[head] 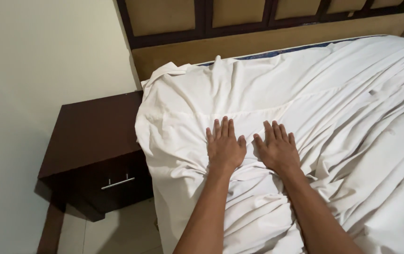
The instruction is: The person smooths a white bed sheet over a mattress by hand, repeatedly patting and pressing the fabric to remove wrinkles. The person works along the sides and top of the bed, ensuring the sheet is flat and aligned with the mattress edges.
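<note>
A rumpled white sheet (333, 108) covers the bed and hangs over its left corner. My left hand (224, 146) lies flat, palm down, on the sheet near that corner, fingers together and pointing toward the headboard. My right hand (277, 148) rests flat just beside it, thumbs almost touching. Neither hand grips the cloth. Folds bunch up under my wrists and fan out to the right. A strip of blue mattress edge (301, 48) shows along the top of the bed.
A dark brown nightstand (94, 136) with a metal drawer handle (117, 182) stands left of the bed against a pale wall (37, 56). A dark-framed padded headboard (239, 19) runs along the top. Light floor tiles (122, 230) show below the nightstand.
</note>
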